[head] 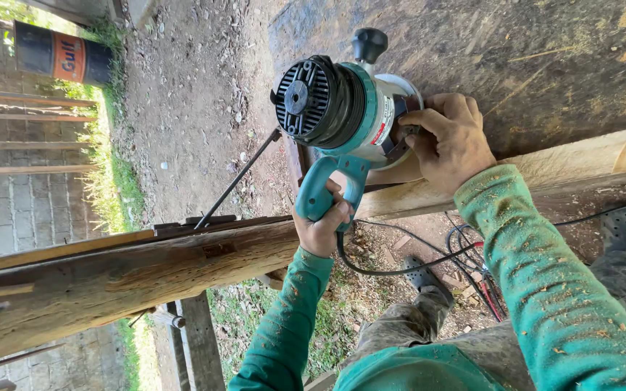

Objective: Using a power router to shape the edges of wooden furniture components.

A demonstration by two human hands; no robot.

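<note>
The router, teal with a black vented cap, sits at the centre of the view, its base against a pale plank that runs off toward 3 o'clock. The left hand is wrapped tight around the teal D-handle at 6 o'clock of the motor, fingers fully curled. The right hand grips the side of the router at 3 o'clock, fingers bent over the base and a knob that it hides. A black knob stands free at 12 o'clock. Both sleeves are green and flecked with sawdust.

A black cord leaves the handle below the left hand and loops toward 4 o'clock, over the ground littered with chips. A rough, weathered beam stretches from the left hand toward 8 o'clock; a dark metal rod rises from it toward the router. Beyond the plank, at 1 o'clock, lies a dark stained board. A drum lies at 10 o'clock beside a strip of grass. The person's shoes show at 4 o'clock.
</note>
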